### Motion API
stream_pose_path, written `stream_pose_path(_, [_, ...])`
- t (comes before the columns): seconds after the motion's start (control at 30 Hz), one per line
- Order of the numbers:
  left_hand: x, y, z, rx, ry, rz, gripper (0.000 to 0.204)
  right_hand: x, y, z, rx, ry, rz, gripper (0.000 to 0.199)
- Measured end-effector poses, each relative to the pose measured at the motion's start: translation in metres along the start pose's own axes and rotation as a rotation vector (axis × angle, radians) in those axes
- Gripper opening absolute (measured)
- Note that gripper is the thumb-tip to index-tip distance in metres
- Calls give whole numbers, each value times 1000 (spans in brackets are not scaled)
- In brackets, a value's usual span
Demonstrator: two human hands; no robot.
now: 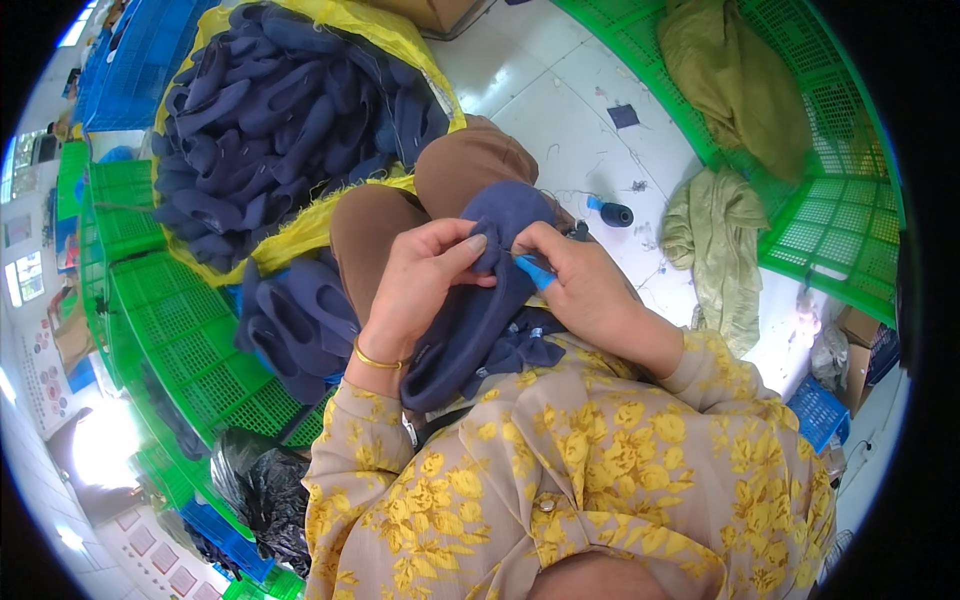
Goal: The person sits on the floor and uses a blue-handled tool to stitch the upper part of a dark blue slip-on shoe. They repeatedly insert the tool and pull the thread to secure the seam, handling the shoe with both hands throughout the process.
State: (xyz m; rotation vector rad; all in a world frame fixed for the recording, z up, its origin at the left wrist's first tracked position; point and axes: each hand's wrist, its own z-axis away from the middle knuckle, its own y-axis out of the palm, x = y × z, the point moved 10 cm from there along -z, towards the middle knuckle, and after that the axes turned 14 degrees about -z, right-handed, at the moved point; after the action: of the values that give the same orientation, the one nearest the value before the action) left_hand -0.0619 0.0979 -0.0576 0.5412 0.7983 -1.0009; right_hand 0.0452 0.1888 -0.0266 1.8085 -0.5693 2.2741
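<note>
A dark blue soft slipper (pixel 450 340) lies across my lap, its rounded end by my knees. My left hand (pixel 415 280), a gold bangle at its wrist, pinches the slipper's edge between thumb and fingers. Close beside it my right hand (pixel 590 285) is closed in a pinch at the same edge. Blue wrapping (pixel 535 271) covers part of one of its fingers. Whatever sits between the right fingertips is too small to make out. Dark blue fabric pieces (pixel 520 350) rest on my lap under the slipper.
A yellow-edged sack (pixel 440 75) full of dark blue slippers (pixel 280 110) stands ahead left. More slippers (pixel 300 310) lie by my left leg, near green crates (pixel 200 340). On the floor are a dark thread spool (pixel 615 214) and pale green cloth (pixel 715 250), beside a green basket (pixel 840 220).
</note>
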Motion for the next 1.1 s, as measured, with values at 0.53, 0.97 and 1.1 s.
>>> stream_pose_path(0.53, [5,1,3,-14,64,-36,15,26,20,-17,87,-243,280,29])
stream_pose_path(0.97, [-7,-2,2,7,138,-220,13,84,20,-4,-62,-785,428,17])
stream_pose_path(1.1, [-9,-5,3,44,91,-235,13,85,-3,-20,-143,-484,-339,15])
